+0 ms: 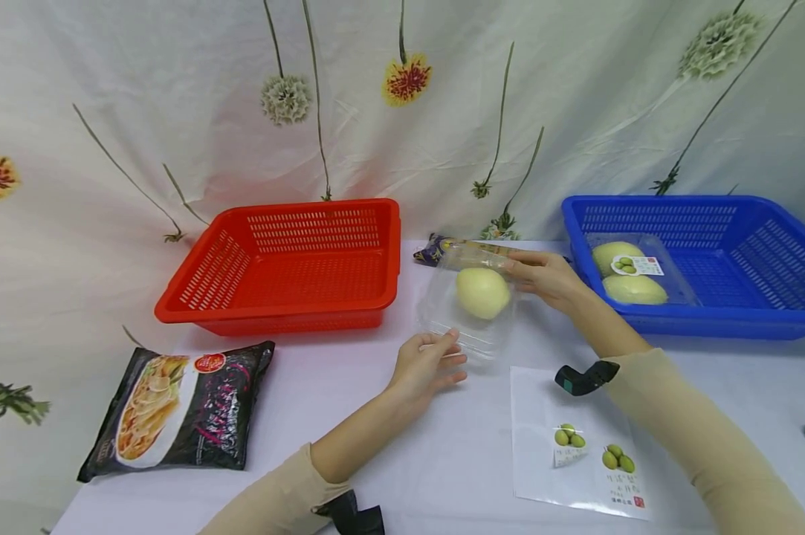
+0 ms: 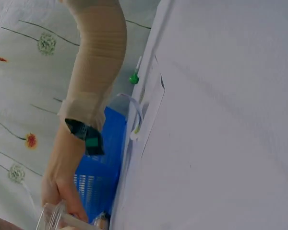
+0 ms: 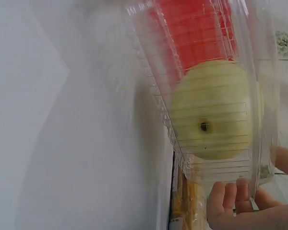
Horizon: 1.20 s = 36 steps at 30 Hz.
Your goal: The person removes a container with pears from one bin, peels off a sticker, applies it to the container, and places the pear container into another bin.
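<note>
A clear plastic box [image 1: 442,297] with one pale yellow-green fruit [image 1: 482,293] inside is held above the white table. My right hand [image 1: 542,279] grips its far right edge, fingers and thumb pinching the rim, as the right wrist view also shows around the box [image 3: 216,167]. At the box's near edge is my left hand [image 1: 425,371], its thumb and index finger at the rim and the other fingers extended. In the left wrist view only a bit of the left hand [image 2: 4,223] shows at the lower corner.
A red basket [image 1: 308,316] stands at the back left, a black food bag [image 1: 181,409] before it. The blue basket [image 1: 723,319] at the right holds a box with two fruits [image 1: 632,290]. A printed clear bag [image 1: 542,431] lies in front; a dark-and-yellow packet [image 1: 432,251] lies behind the held box.
</note>
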Available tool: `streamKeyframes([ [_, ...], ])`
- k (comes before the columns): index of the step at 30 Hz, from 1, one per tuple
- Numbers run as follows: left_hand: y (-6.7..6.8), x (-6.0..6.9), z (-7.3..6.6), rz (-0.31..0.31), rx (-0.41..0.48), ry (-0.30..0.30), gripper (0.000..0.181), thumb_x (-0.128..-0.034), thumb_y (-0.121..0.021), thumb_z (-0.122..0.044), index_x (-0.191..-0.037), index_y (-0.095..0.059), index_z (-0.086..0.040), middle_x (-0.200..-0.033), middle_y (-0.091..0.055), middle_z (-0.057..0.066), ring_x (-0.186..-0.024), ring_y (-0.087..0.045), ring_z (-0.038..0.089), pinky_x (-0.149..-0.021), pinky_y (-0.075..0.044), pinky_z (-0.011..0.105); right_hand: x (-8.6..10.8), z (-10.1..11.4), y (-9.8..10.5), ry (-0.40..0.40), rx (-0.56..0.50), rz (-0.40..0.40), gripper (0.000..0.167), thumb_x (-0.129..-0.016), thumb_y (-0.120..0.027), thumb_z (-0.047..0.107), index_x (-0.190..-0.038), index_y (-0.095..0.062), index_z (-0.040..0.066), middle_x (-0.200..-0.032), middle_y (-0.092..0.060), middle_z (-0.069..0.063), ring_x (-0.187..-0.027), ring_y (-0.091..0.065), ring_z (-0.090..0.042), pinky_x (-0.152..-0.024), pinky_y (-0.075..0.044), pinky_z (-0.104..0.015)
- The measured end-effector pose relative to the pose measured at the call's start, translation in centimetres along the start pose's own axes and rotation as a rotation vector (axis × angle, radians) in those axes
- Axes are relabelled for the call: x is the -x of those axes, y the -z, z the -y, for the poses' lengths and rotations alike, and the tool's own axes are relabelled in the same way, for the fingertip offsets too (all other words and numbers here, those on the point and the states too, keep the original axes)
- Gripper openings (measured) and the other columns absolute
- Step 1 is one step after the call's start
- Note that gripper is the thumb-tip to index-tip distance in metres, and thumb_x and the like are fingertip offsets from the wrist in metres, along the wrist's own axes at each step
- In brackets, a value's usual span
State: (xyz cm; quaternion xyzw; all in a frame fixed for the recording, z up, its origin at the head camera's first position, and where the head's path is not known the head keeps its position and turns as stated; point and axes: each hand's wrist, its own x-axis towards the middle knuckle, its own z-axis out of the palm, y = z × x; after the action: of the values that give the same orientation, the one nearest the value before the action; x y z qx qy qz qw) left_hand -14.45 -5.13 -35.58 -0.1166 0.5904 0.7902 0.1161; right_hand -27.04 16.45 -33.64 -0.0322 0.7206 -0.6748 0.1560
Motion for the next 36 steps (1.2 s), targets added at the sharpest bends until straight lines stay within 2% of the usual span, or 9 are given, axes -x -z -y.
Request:
streamKeyframes([
  [5,0.3,-1.1,-0.9,-0.099,0.009,-0.044,0.031,-0.0878,-0.064,-0.014,-0.106,-0.044,-0.002,-0.090,-0.057,0.007,-0.075,-0.061,0.019,-0.070,-0.056,0.034,2.8,0.0,0.0,-0.018,-0.029,-0.061,0.062,-0.098,-0.049,0.015,-0.148,-0.018,-0.002,-0.151,-0.021,-0.020,-0.137,-0.027,-0.033,-0.109,-0.030,-0.042],
  [9,0.4,-2.1,-1.5,-0.172,0.016,-0.087,0.040,-0.0865,-0.064,-0.009,-0.118,-0.042,0.001,-0.087,-0.054,0.006,-0.067,-0.052,0.015,-0.064,-0.052,0.025,5.0,-0.6,-0.6,-0.037,-0.019,-0.103,0.066,-0.096,-0.053,0.021,-0.148,-0.018,-0.001,-0.127,-0.039,-0.012,-0.119,-0.044,-0.021,-0.106,-0.036,-0.039],
  [12,0.4,-2.8,-1.8,-0.208,-0.008,-0.146,0.042,-0.0862,-0.063,-0.006,-0.123,-0.046,0.004,-0.083,-0.052,0.004,-0.064,-0.047,0.013,-0.059,-0.044,0.021,6.2,-1.2,-0.9,-0.038,-0.003,-0.104,0.066,-0.096,-0.055,0.020,-0.147,-0.020,-0.003,-0.107,-0.038,-0.002,-0.099,-0.045,-0.010,-0.096,-0.044,-0.031],
  [17,0.3,-3.7,-1.8,-0.252,-0.051,-0.231,0.046,-0.0847,-0.061,-0.001,-0.128,-0.050,0.008,-0.085,-0.047,0.003,-0.069,-0.042,0.011,-0.057,-0.037,0.018,7.9,-1.9,-1.2,-0.039,0.008,-0.076,0.067,-0.095,-0.056,0.017,-0.145,-0.020,-0.009,-0.101,-0.042,-0.003,-0.088,-0.050,-0.009,-0.081,-0.049,-0.022],
  [21,0.0,-4.2,-1.5,-0.273,-0.082,-0.238,0.050,-0.0849,-0.060,0.000,-0.132,-0.046,0.010,-0.102,-0.051,0.012,-0.086,-0.046,0.018,-0.074,-0.044,0.021,8.5,-2.3,-1.4,-0.034,0.003,-0.050,0.066,-0.095,-0.056,0.014,-0.143,-0.020,-0.013,-0.093,-0.046,-0.002,-0.080,-0.056,-0.009,-0.079,-0.051,-0.024],
  [24,-0.1,-4.3,-1.3,-0.276,-0.101,-0.238,0.052,-0.0855,-0.058,0.000,-0.135,-0.043,0.010,-0.117,-0.050,0.020,-0.103,-0.047,0.027,-0.094,-0.043,0.031,8.6,-2.5,-1.5,-0.032,0.008,-0.038,0.065,-0.095,-0.055,0.014,-0.142,-0.020,-0.014,-0.093,-0.047,-0.003,-0.080,-0.057,-0.009,-0.080,-0.051,-0.025],
  [26,-0.1,-4.4,-1.2,-0.273,-0.112,-0.243,0.053,-0.0855,-0.057,0.001,-0.135,-0.041,0.011,-0.122,-0.049,0.024,-0.108,-0.046,0.031,-0.100,-0.040,0.037,8.4,-2.7,-1.5,-0.036,0.013,-0.038,0.066,-0.095,-0.055,0.015,-0.142,-0.020,-0.014,-0.094,-0.048,-0.004,-0.080,-0.058,-0.009,-0.081,-0.051,-0.026],
  [33,0.1,-4.5,-1.0,-0.261,-0.170,-0.220,0.053,-0.0858,-0.058,0.000,-0.135,-0.041,0.011,-0.123,-0.049,0.024,-0.108,-0.047,0.032,-0.098,-0.042,0.038,7.8,-3.1,-1.3,-0.063,0.038,-0.041,0.070,-0.095,-0.055,0.020,-0.143,-0.017,-0.013,-0.113,-0.045,-0.015,-0.086,-0.056,-0.010,-0.081,-0.051,-0.024],
  [36,0.4,-4.3,-0.9,-0.234,-0.296,-0.254,0.057,-0.0845,-0.061,-0.003,-0.137,-0.041,0.008,-0.123,-0.050,0.025,-0.104,-0.050,0.034,-0.093,-0.045,0.040,7.6,-3.3,-1.1,-0.064,0.077,-0.038,0.072,-0.096,-0.054,0.025,-0.144,-0.016,-0.012,-0.122,-0.043,-0.020,-0.089,-0.056,-0.012,-0.082,-0.051,-0.024],
])
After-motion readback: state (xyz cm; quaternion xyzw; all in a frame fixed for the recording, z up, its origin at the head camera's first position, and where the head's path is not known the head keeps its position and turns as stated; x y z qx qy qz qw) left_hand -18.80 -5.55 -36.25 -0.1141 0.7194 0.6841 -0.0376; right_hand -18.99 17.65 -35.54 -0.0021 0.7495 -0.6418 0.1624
